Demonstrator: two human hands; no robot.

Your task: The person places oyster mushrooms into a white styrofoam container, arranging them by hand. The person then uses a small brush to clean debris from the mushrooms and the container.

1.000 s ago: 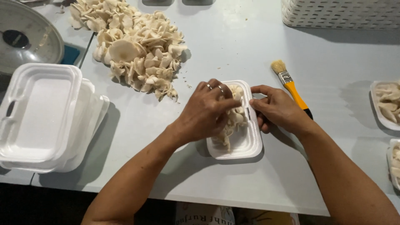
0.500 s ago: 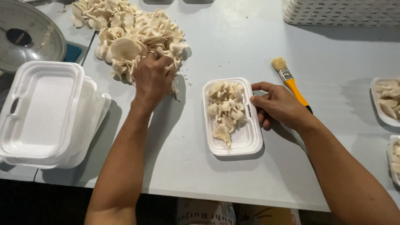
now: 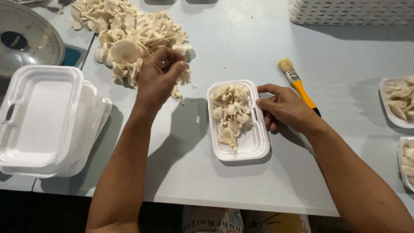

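Mushrooms (image 3: 129, 39) lie in a big pale heap at the far left of the grey table (image 3: 224, 47), and the left hand (image 3: 157, 75) is right at the heap's near edge, fingers curled in around a small clump, pinching it between thumb and fingertips. A few loose bits dangle just below that hand. The tray (image 3: 254, 146), white foam and oblong, sits in the middle of the table, well to the right of the heap, with a loose pile of mushroom pieces filling its far and middle part; its near end is mostly bare. The right hand (image 3: 284, 105) rests against the tray's right rim, thumb and forefinger touching the edge, the other fingers bent under on the table; it steadies the tray rather than lifting it. Just beyond that hand lies a brush (image 3: 297, 84) with an orange handle and pale bristles, pointing far-left, its handle partly hidden behind the knuckles. At the near left a stack of trays (image 3: 39, 121), empty and white, sits on the table's edge. Farther left, a metal lid (image 3: 26, 39) with a dark knob. At the far right, a white basket (image 3: 353, 11) with a woven pattern. Two filled trays (image 3: 399, 103) show at the right edge, cut off by the frame.
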